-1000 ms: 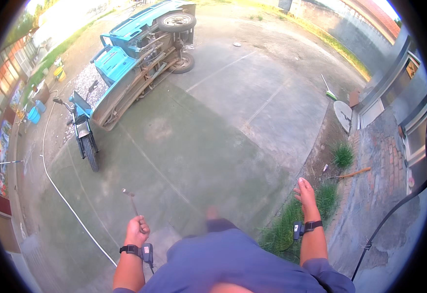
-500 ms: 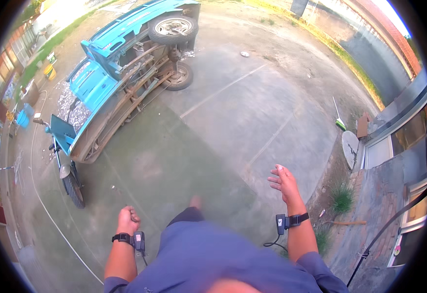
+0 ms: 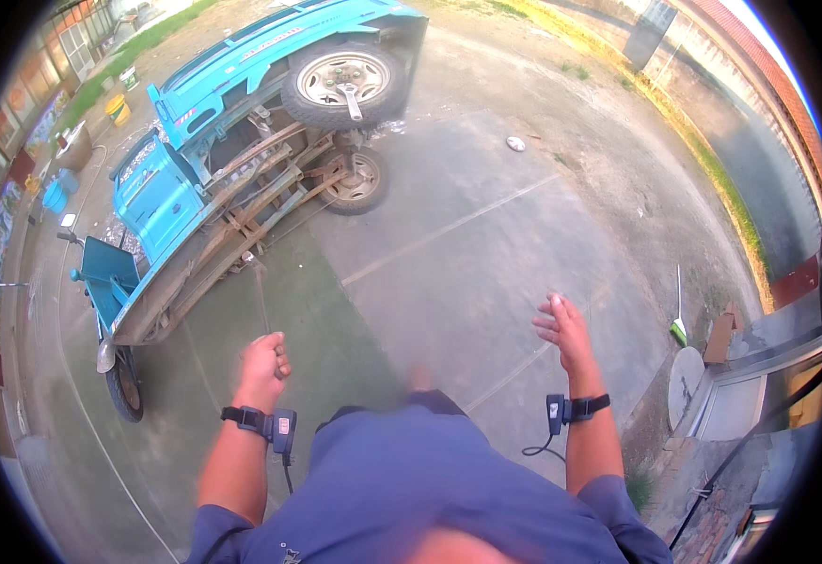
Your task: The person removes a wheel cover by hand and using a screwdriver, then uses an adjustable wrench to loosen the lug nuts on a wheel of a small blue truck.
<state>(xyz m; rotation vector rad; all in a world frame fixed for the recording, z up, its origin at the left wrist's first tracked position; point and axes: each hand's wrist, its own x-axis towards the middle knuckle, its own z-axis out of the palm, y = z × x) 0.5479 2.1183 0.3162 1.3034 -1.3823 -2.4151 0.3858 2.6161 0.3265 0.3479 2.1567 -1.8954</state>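
Tool [image 3: 260,288]: slim, blurred — gripped in the left hand [image 3: 262,368]
Shaft [image 3: 261,299]: thin, pointing forward
Head [image 3: 248,258]: small — far end

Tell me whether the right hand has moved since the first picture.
Yes, forward: beside the grass a second ago, the right hand now shows past it, over the concrete, closer to the blue vehicle.

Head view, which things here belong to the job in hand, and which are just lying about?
Likely part of the job:
thin-handled tool in the left hand
blue three-wheeled vehicle, tipped on its side
wrench-like tool at its upper wheel

Apparently just lying about:
green-headed broom
pale disc
yellow bucket
blue bucket
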